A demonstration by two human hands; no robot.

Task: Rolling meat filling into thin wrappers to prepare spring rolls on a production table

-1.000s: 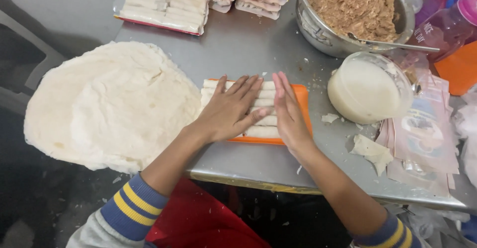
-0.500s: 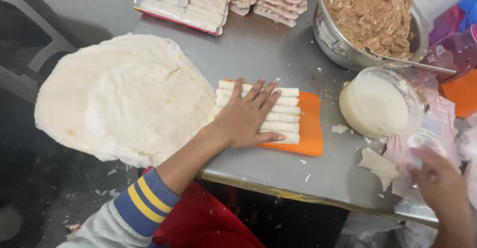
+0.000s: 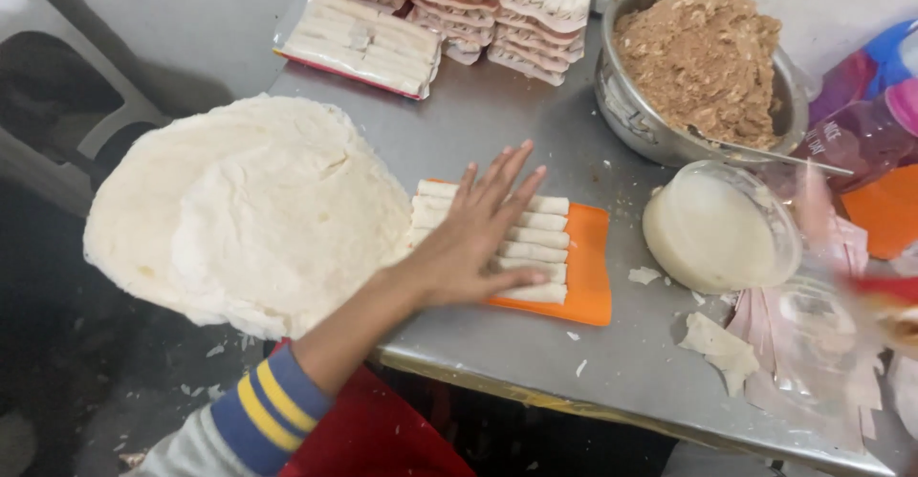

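1. On the grey counter (image 3: 535, 123), the left hand (image 3: 469, 248) lies flat on a row of thin white rolls (image 3: 535, 248). Its fingers (image 3: 512, 176) are spread wide and straight, and they pinch nothing.
2. The rolls lie side by side on a flat orange tray (image 3: 591, 276), near the middle of the counter. The hand covers the left part of the row.
3. Just to the left of the tray is a big round stack of thin white wrappers (image 3: 249, 209). It hangs over the counter's left edge. It touches the left end of the rolls.
4. To the right of the tray is a clear round bowl (image 3: 719, 228) full of white paste.
5. Behind that bowl is a big metal bowl (image 3: 622, 104) full of brown minced filling (image 3: 703, 56). A metal spoon handle (image 3: 775, 157) sticks out of it.
6. At the back of the counter lie more trays of finished rolls (image 3: 459, 9), wrapped in clear plastic.
7. Near the front right are torn bits of wrapper (image 3: 717, 343) and some thin plastic bags (image 3: 813, 343).
8. At the far right edge there is a blurry shape. I cannot tell if it is the right hand or how its fingers are set.
9. The left arm wears a grey sleeve (image 3: 268, 405) with a blue and yellow striped cuff.
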